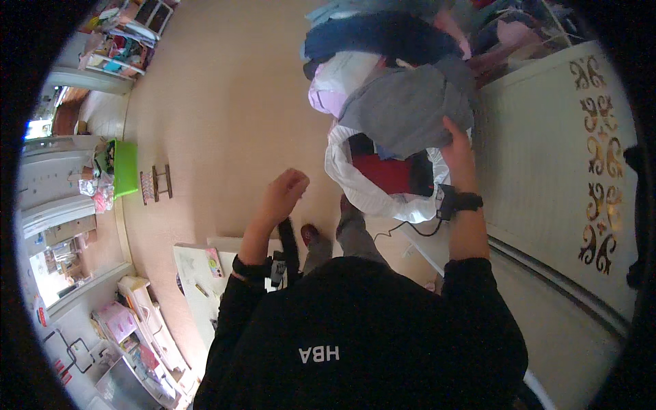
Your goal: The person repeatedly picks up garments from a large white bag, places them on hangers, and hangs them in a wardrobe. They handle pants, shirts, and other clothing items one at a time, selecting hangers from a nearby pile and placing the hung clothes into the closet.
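Observation:
My right hand [457,156] grips the near right edge of a grey garment [405,110], part of its fingers hidden by the cloth. Beneath that cloth, a white plastic bag [341,164] stands with its mouth wide, partly covered. Red fabric [384,173] and dark fabric [423,174] show inside the bag. To the left of the bag, my left hand [288,193] hangs over the floor with its fingers curled in, and nothing shows in it. Both wrists wear black bands with small devices.
Folded dark blue clothes [379,38] and a white-and-lilac bundle [341,82] lie beyond the bag. A pale cabinet panel [538,148] with gold scrolls borders the right. A white table [192,269] is at lower left. A small stool [156,184] and a green bin [125,169] stand farther left.

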A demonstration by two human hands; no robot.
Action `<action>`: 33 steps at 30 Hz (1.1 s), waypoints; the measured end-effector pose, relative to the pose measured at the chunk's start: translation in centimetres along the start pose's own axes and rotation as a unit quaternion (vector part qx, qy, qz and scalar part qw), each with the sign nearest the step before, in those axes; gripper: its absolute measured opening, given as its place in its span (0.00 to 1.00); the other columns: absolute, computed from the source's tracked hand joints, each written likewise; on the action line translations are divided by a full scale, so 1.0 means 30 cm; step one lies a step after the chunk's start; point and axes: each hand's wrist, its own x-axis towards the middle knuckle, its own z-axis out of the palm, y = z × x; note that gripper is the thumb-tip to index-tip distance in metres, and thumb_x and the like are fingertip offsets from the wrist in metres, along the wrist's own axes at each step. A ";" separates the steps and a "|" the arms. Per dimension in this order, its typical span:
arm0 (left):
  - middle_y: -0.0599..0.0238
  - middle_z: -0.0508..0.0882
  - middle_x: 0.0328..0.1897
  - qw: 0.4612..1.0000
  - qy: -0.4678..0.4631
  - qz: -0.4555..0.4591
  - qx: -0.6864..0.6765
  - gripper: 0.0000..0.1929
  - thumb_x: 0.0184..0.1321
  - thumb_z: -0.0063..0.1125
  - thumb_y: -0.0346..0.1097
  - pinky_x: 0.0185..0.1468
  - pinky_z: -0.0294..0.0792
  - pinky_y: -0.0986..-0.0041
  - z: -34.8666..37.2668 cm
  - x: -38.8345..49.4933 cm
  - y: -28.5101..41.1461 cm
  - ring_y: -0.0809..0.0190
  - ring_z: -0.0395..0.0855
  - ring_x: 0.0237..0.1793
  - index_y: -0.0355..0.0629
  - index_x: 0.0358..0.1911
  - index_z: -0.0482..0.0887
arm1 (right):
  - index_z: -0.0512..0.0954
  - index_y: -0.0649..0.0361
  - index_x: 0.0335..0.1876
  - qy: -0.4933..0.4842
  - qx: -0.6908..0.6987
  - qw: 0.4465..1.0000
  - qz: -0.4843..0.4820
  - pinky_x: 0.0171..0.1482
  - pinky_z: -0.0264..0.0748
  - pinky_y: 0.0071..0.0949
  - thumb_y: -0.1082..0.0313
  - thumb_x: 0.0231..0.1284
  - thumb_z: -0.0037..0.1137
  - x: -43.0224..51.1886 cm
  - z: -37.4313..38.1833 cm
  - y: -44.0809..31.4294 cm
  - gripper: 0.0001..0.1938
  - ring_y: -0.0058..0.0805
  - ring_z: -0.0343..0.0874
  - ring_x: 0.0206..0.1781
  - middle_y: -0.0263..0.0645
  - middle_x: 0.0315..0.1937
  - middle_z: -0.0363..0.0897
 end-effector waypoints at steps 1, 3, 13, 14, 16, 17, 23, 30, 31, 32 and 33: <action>0.62 0.81 0.32 1.000 -0.011 0.014 -0.008 0.11 0.62 0.55 0.39 0.38 0.72 0.73 -0.016 0.001 0.036 0.66 0.78 0.32 0.38 0.40 0.77 | 0.71 0.65 0.57 0.018 0.034 0.999 0.009 0.59 0.67 0.33 0.69 0.49 0.64 -0.028 0.052 -0.057 0.27 0.37 0.74 0.54 0.38 0.53 0.76; 0.63 0.80 0.37 0.998 -0.036 0.043 -0.024 0.13 0.63 0.55 0.40 0.40 0.71 0.73 -0.044 -0.013 0.124 0.67 0.78 0.36 0.38 0.44 0.75 | 0.70 0.65 0.58 -0.008 0.063 0.998 0.005 0.58 0.68 0.34 0.69 0.48 0.64 -0.096 0.171 -0.169 0.28 0.37 0.73 0.55 0.39 0.54 0.74; 0.57 0.72 0.60 0.929 0.018 0.267 -0.256 0.35 0.56 0.63 0.36 0.58 0.67 0.66 -0.044 -0.085 0.441 0.57 0.72 0.57 0.41 0.65 0.58 | 0.65 0.64 0.60 -0.150 -0.444 0.850 -0.240 0.59 0.66 0.35 0.60 0.53 0.61 -0.549 0.802 -0.174 0.30 0.39 0.70 0.58 0.47 0.56 0.69; 0.57 0.73 0.60 0.921 0.004 0.245 -0.303 0.35 0.55 0.64 0.37 0.58 0.67 0.66 -0.063 -0.091 0.437 0.58 0.73 0.57 0.39 0.64 0.60 | 0.66 0.64 0.59 -0.166 -0.420 0.857 -0.246 0.60 0.65 0.36 0.56 0.53 0.61 -0.572 0.834 -0.160 0.30 0.44 0.69 0.58 0.49 0.56 0.69; 0.58 0.75 0.58 0.899 -0.007 0.140 -0.415 0.28 0.58 0.60 0.36 0.58 0.67 0.67 -0.112 -0.097 0.425 0.59 0.73 0.56 0.39 0.61 0.65 | 0.66 0.63 0.59 -0.181 -0.364 0.892 -0.198 0.62 0.63 0.39 0.54 0.55 0.59 -0.606 0.874 -0.148 0.29 0.48 0.67 0.60 0.49 0.56 0.69; 0.58 0.76 0.57 0.890 -0.009 0.169 -0.424 0.25 0.59 0.59 0.36 0.57 0.68 0.66 -0.133 -0.102 0.417 0.58 0.74 0.55 0.39 0.59 0.67 | 0.66 0.63 0.59 -0.184 -0.294 0.909 -0.233 0.61 0.63 0.39 0.54 0.57 0.58 -0.616 0.888 -0.148 0.28 0.46 0.67 0.60 0.48 0.56 0.69; 0.57 0.77 0.56 0.860 -0.099 0.179 -0.467 0.23 0.61 0.57 0.37 0.58 0.69 0.60 -0.164 -0.076 0.428 0.54 0.76 0.54 0.36 0.57 0.69 | 0.72 0.58 0.55 -0.099 0.426 0.898 0.039 0.59 0.67 0.41 0.56 0.62 0.52 -0.552 0.811 -0.260 0.20 0.42 0.73 0.55 0.41 0.55 0.74; 0.58 0.71 0.63 0.816 -0.058 0.230 -0.527 0.28 0.61 0.56 0.46 0.67 0.59 0.55 -0.492 0.108 0.521 0.51 0.66 0.64 0.42 0.61 0.66 | 0.72 0.62 0.55 0.099 0.361 0.922 -0.095 0.61 0.67 0.43 0.63 0.56 0.56 -0.265 0.383 -0.456 0.21 0.42 0.73 0.55 0.42 0.53 0.75; 0.58 0.71 0.63 0.810 -0.018 0.225 -0.541 0.28 0.61 0.56 0.45 0.67 0.58 0.55 -0.534 0.137 0.510 0.51 0.66 0.64 0.42 0.62 0.65 | 0.71 0.61 0.56 0.111 0.364 0.916 -0.123 0.61 0.66 0.44 0.64 0.56 0.55 -0.249 0.312 -0.473 0.21 0.42 0.72 0.57 0.41 0.55 0.75; 0.58 0.71 0.64 0.801 0.013 0.225 -0.555 0.27 0.62 0.55 0.45 0.68 0.57 0.55 -0.562 0.166 0.493 0.52 0.65 0.65 0.43 0.62 0.65 | 0.71 0.60 0.56 0.116 0.374 0.909 -0.141 0.62 0.65 0.46 0.65 0.56 0.55 -0.235 0.251 -0.485 0.21 0.42 0.71 0.58 0.41 0.56 0.74; 0.59 0.70 0.64 0.789 0.044 0.224 -0.571 0.26 0.62 0.54 0.44 0.68 0.56 0.55 -0.567 0.199 0.469 0.52 0.65 0.65 0.43 0.62 0.65 | 0.71 0.59 0.57 0.123 0.383 0.902 -0.158 0.63 0.63 0.47 0.65 0.56 0.55 -0.225 0.197 -0.491 0.22 0.42 0.70 0.59 0.41 0.57 0.73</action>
